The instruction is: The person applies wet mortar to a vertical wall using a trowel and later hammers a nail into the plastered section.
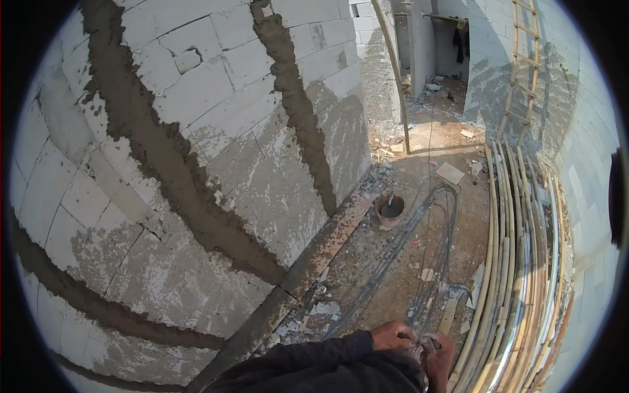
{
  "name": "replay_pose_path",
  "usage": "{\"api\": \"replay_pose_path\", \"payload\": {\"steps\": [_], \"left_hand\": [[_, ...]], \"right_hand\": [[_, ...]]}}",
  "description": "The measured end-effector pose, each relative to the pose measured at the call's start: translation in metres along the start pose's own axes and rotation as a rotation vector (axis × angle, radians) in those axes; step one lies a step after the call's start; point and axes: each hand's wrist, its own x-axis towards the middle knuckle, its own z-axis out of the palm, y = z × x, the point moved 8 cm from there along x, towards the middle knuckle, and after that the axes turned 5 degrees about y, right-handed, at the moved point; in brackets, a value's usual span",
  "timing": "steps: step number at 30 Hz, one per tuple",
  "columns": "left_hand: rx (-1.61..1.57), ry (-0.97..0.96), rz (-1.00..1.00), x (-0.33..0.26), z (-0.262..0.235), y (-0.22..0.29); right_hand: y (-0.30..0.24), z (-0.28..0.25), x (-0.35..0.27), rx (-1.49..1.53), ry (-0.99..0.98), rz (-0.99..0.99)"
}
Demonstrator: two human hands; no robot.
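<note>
At the lower edge of the head view, my left hand (393, 336) and my right hand (438, 351) meet in front of my dark sleeve (314, 364). Both have bent fingers pinched together, fingertips almost touching. Something small and pale may be between them, but it is too small to make out. Just beyond the right hand lies a tool with a curved metal head (462, 289), beside a strip of wood (448, 317). Long thin grey rods or wires (380, 268) lie bundled on the dirt floor ahead of my hands.
A mortar bucket (389, 221) stands by the ledge (327, 259) under the left block wall (242, 177), which has wet mortar strips (187, 190). Long poles (501, 275) line the right side. A ladder (524, 62) leans at the back right, and a slanting pole (396, 69) stands near the doorway.
</note>
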Motion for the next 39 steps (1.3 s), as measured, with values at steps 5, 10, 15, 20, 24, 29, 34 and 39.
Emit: {"api": "replay_pose_path", "payload": {"steps": [5, 10, 15, 20, 24, 29, 34, 39], "left_hand": [[-0.035, 0.196, -0.021, 0.094, -0.131, 0.029], [-0.187, 0.542, 0.000, 0.148, -0.289, 0.034], [-0.079, 1.033, 0.141, 0.177, -0.473, 0.074], [-0.210, 1.250, 0.424, 0.197, -0.609, 0.192], [0.002, 1.521, 0.587, 0.174, -0.674, 0.293], [0.412, 1.758, 0.670, 0.125, -0.737, 0.383], [0.701, 1.904, 0.827, 0.100, -0.786, 0.513], [1.036, 1.950, 0.807, 0.107, -0.820, 0.654]], "right_hand": [[-0.065, 0.021, 0.190, -0.115, -0.218, -0.189], [-0.112, 0.051, 0.365, -0.170, -0.113, -0.594], [-0.122, 0.091, 0.516, -0.229, -0.369, -0.550], [-0.153, 0.092, 0.625, -0.294, -0.534, -0.202], [-0.201, 0.108, 0.714, -0.356, -0.547, -0.632], [-0.207, 0.178, 0.839, -0.028, -0.812, -0.401], [-0.274, 0.244, 0.912, 0.154, -0.959, -0.317], [-0.351, 0.284, 0.969, 0.224, -1.162, -0.465]]}}
